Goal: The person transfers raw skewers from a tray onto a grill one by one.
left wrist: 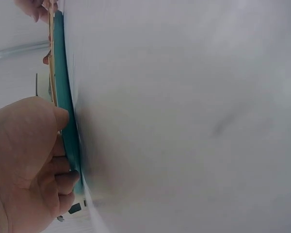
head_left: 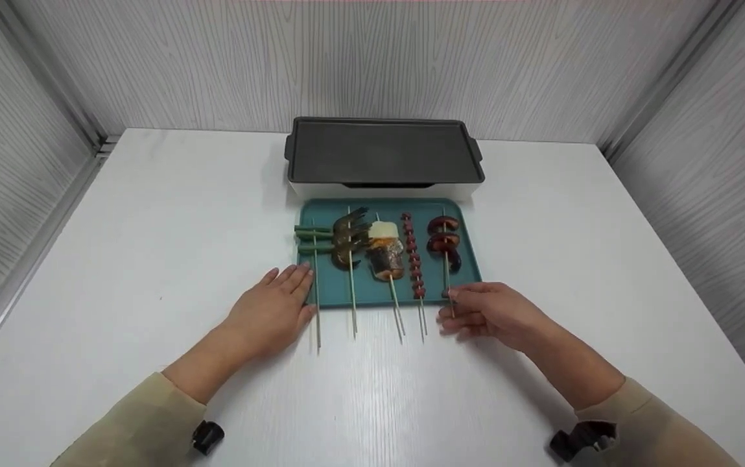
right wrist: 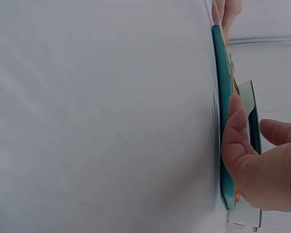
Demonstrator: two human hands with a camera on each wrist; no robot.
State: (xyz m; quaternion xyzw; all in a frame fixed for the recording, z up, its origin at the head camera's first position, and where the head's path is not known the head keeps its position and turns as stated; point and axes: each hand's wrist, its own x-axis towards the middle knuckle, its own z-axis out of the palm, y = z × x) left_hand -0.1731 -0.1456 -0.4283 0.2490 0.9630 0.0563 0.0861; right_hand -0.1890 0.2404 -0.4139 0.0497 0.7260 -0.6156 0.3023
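Note:
A teal tray [head_left: 372, 297] holds several skewers. Along its left edge rests my left hand [head_left: 275, 311], fingers fairly straight and beside the green vegetable skewer [head_left: 316, 240]. At the tray's front right corner, my right hand [head_left: 485, 311] touches the edge by the stick of the sliced sausage skewer [head_left: 445, 241]. In the right wrist view that hand's thumb [right wrist: 279, 131] stands apart from its fingers. Between lie a shrimp skewer [head_left: 348, 237], a skewer with a pale piece and a dark-skinned chunk [head_left: 385, 256], and a skewer of small red pieces [head_left: 413, 256].
Behind the tray stands an electric griddle [head_left: 382, 152] with a black plate and white base. The tray's back edge lies close to it. Stick ends overhang the tray's front edge. White table [head_left: 152, 214] surrounds everything, with pale wood-grain panels [head_left: 372, 58] on the back and sides.

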